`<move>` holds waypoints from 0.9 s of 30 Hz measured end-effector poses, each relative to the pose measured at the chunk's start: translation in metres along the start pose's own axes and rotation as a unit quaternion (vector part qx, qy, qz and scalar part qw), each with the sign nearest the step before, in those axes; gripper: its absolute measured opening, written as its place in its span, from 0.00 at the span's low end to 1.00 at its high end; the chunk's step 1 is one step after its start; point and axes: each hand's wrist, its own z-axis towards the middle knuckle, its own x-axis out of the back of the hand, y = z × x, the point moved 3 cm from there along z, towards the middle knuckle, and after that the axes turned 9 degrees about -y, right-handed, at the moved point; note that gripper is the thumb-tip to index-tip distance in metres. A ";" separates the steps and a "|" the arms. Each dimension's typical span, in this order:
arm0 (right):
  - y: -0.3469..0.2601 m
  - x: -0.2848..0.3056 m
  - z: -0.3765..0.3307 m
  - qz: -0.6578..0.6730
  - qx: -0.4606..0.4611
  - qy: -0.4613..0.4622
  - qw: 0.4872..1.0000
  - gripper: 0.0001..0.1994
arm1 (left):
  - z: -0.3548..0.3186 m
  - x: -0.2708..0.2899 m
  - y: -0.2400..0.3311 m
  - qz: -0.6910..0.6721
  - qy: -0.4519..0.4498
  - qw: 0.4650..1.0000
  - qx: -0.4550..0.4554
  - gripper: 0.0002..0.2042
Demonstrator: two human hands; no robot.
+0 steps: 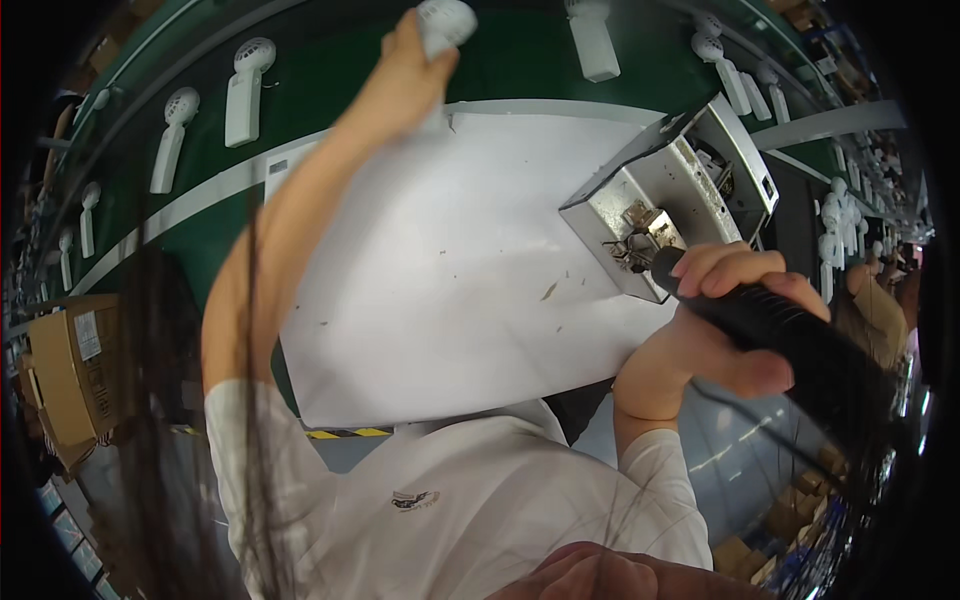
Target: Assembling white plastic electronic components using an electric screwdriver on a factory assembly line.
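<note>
Left hand (408, 78), slightly blurred and reaching far forward, has its fingers wrapped around a white handheld fan with a round grilled head (447, 22), held above the far edge of a smooth white surface (430, 230). Right hand (700, 345) is curled around a thick black cylindrical tool with a ribbed grip (770, 315), thumb along its near side. The tool's narrow end points at an open silver sheet-metal housing (612, 210) at the right end of the white surface; whether they touch is unclear. Inside the housing sits a small metal mechanism with dark wires (640, 240). Small brownish scraps (549, 291) lie scattered on the white surface. Beyond it, on a long green band (510, 60), more white fans (243, 105) lie spaced apart. Farther left stands a brown cardboard box with a white label (75, 380).
</note>
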 end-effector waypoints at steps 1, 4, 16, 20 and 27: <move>0.005 -0.006 -0.001 -0.016 0.018 -0.005 1.000 0.37 | 0.017 0.021 -0.043 0.024 0.008 1.000 0.004 0.27; 0.009 -0.002 -0.005 -0.096 -0.033 0.034 0.994 0.35 | 0.036 0.073 -0.065 0.426 0.061 0.890 0.152 0.31; 0.002 0.000 -0.007 0.198 -0.073 0.017 0.977 0.37 | -0.054 0.156 -0.071 -0.281 0.214 0.925 0.138 0.20; -0.002 -0.001 -0.013 0.244 -0.050 -0.037 0.968 0.37 | -0.099 0.026 0.038 -0.556 -0.052 0.817 0.143 0.23; 0.017 -0.021 -0.021 0.252 -0.066 -0.043 0.965 0.37 | -0.153 -0.086 0.084 -0.600 -0.186 0.759 0.174 0.21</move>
